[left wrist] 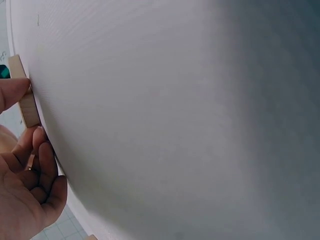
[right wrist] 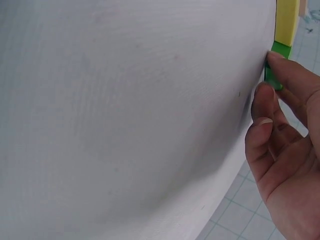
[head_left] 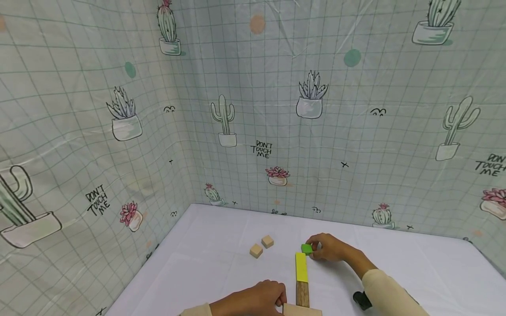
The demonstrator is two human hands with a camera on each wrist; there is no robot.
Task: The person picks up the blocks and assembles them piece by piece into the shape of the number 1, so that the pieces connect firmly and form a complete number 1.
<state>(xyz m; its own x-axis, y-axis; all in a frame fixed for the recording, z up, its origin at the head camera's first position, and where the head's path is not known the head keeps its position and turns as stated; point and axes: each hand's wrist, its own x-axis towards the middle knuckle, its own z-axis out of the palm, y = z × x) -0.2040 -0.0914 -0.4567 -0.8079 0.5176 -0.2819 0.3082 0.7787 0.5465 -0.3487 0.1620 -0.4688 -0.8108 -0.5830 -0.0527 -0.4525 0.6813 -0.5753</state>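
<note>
Your right fingers point(right wrist: 263, 102) pinch a green block point(head_left: 306, 249); your left fingers point(left wrist: 47, 162) hold a pale wooden block point(head_left: 302, 310). Behind, the gridded backdrop point(head_left: 253, 83) reads "DON'T TOUCH ME."

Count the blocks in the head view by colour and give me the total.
Pale: 3 (left cube, right cube, near block)
Brown block: 1
Yellow block: 1
Green block: 1
Total: 6
</note>
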